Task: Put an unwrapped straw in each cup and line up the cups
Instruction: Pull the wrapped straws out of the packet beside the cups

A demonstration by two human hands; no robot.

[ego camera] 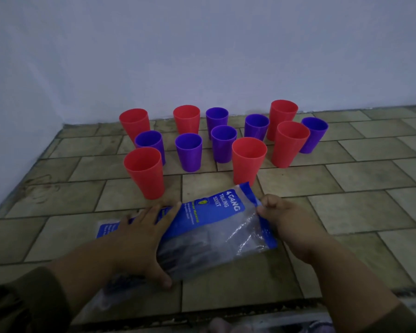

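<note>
The left hand (139, 239) lies flat, fingers straight, on the plastic bag (216, 234); the right hand (286, 222) pinches its blue edge. Red cups (249, 162) and purple cups (188, 152) stand scattered on the tiled floor (346, 207) just beyond.

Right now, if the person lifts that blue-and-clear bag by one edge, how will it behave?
The bag is probably floppy: its clear film wrinkles under the left hand. Lifted by the edge the right hand pinches, it would likely sag, with dark contents bunched inside. The glossy film may slip.
</note>
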